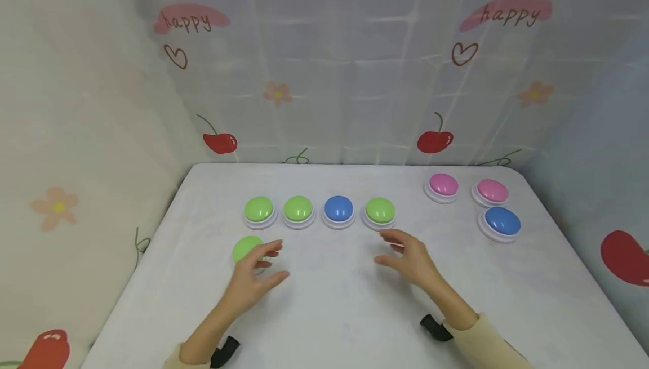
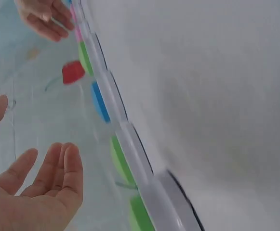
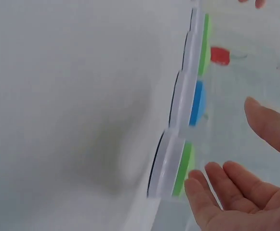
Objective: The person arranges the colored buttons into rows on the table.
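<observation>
The left hand hovered with thumb and fingers spread apart, partly covering the front green button in the head view. The right hand also held its thumb away from its fingers, the fingertips near the right-end green button. Leftward from that one, in a row, sat the middle blue button, the inner green button and the left-end green button, all on white bases. Farther right on the white table stood the left pink button, the right pink button and, just before the latter, the right blue button. Behind, the printed backdrop read "happy" twice, handwritten-style over pink patches.
</observation>
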`<state>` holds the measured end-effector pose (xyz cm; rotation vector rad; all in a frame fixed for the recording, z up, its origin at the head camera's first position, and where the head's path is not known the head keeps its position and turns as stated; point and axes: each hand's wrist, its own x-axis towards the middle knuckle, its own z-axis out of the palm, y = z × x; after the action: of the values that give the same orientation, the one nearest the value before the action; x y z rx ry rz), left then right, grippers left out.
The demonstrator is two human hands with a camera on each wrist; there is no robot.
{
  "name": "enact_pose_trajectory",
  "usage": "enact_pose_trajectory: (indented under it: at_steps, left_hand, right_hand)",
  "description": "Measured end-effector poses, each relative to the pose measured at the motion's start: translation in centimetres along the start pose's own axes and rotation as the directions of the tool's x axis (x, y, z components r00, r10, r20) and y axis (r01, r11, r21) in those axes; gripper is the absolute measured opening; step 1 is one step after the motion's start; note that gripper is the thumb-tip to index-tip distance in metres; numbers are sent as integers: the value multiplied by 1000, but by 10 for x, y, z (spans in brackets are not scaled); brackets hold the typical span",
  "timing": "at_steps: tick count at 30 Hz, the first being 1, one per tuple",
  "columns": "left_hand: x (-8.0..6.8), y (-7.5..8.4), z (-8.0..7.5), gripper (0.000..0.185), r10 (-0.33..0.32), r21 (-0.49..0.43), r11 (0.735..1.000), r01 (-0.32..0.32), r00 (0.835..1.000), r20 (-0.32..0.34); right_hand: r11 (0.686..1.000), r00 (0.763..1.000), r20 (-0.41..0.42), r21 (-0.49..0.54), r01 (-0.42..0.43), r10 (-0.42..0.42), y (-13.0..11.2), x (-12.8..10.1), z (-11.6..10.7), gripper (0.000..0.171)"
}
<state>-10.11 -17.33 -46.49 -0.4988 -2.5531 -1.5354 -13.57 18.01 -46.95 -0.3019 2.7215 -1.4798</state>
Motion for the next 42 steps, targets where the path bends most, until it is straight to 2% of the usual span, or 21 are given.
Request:
enact_pose_trajectory:
  at_steps: [2, 4, 7, 10, 13, 16, 22, 25, 28, 31, 38, 42]
  left_hand:
    - [4, 5, 18, 57, -4, -34, 999, 6, 997, 79]
    - [10, 11, 36, 56, -7, -45, 999, 14, 989, 149]
    - [22, 20, 62, 56, 10, -48, 999, 1, 973, 230]
    - [35, 29, 86, 56, 32, -65, 998, -15, 961, 274]
    - [48, 38, 108, 56, 46, -96, 995, -20, 959, 281]
    - [61, 49, 127, 56, 38, -114, 993, -7, 960, 277]
    - [77, 64, 156, 56, 26, -113, 994, 5, 962, 270]
    - [82, 68, 164, 55, 33, -116, 993, -3, 966, 257]
    - [85, 69, 169, 54, 50, -122, 992, -21, 970, 238]
    - [87, 69, 172, 54, 44, -138, 990, -13, 974, 224]
    - [87, 65, 173, 54, -3, -169, 985, 40, 977, 212]
    - [87, 63, 173, 53, -17, -181, 982, 56, 977, 213]
  right_hand:
    - [999, 995, -96, -23, -43, 40, 13, 3, -19, 60]
    - [996, 979, -192, -33, -83, 75, 25, 7, -37, 61]
    - [985, 938, -313, -39, -166, 145, 40, 17, -61, 66]
    - [971, 889, -404, 2, -237, 218, 53, 31, -81, 72]
    - [957, 847, -454, 48, -287, 277, 66, 46, -94, 76]
    - [942, 816, -477, 84, -326, 326, 78, 61, -103, 77]
    - [884, 773, -433, 162, -439, 464, 99, 86, -109, 80]
    - [864, 763, -411, 181, -469, 500, 105, 95, -112, 83]
    - [854, 762, -387, 195, -483, 519, 110, 101, -115, 85]
    - [841, 758, -365, 218, -495, 541, 115, 105, -116, 85]
    - [856, 778, -359, 178, -486, 516, 119, 110, -116, 82]
    - [864, 781, -375, 147, -482, 499, 118, 112, -116, 79]
